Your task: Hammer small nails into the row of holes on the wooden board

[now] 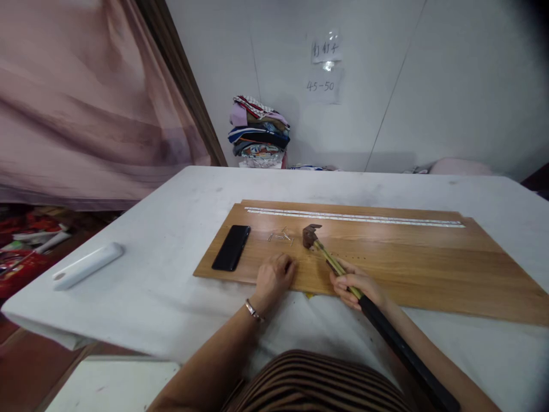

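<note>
My right hand (357, 284) is wrapped round the yellow part of a claw hammer's handle, not far below the head. The claw hammer (338, 268) has a rusty brown head, held over the wooden board (429, 269), and a black grip that runs back along my forearm. On the board's near edge rests my left hand (274, 276), its fingers curled in and nothing visible in them. Several loose nails (281, 236) lie on the board just beyond it. A row of small dark dots (349, 257) marks the wood right of the hammer head.
A black phone (231, 247) lies at the board's left end. Two white measuring strips (351, 217) run along its far side. The white-covered table (171, 229) carries a white, rounded, elongated object (88, 266) at left. Folded clothes (259, 134) are stacked by the wall.
</note>
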A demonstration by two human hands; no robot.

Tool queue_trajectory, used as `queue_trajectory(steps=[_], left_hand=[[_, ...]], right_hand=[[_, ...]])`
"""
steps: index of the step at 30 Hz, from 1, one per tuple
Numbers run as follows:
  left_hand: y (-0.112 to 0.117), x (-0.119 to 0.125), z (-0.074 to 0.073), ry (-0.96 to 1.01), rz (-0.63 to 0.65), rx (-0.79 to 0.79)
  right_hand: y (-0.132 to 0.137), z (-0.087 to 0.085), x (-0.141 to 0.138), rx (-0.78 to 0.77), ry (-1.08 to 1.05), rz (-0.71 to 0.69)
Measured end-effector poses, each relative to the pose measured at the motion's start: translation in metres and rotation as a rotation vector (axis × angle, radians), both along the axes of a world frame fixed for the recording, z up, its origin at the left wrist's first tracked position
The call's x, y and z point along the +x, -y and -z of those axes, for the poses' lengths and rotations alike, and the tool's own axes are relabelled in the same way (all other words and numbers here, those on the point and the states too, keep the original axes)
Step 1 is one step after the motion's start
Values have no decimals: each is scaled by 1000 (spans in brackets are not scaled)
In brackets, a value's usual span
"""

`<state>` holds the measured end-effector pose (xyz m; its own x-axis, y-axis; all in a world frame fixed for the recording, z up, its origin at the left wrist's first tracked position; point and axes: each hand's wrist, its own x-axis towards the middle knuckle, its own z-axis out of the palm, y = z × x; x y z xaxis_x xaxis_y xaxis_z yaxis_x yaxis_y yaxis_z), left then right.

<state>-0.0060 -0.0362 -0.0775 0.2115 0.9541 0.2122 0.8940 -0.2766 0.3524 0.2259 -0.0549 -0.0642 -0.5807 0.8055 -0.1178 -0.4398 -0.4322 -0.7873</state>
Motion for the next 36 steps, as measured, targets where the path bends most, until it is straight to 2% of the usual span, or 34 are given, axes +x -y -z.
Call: queue_trajectory(steps=[23,30,36], left_hand=[[-1,-1,2,1,-10,-1],[-1,-1,1,13,-8,-16],[-4,-3,-1,91,-51,-94]], right_hand=[[-1,4,-1,-12,-22,-5],[0,3,-5,-40,50,10],[0,8,-4,2,18,-9]])
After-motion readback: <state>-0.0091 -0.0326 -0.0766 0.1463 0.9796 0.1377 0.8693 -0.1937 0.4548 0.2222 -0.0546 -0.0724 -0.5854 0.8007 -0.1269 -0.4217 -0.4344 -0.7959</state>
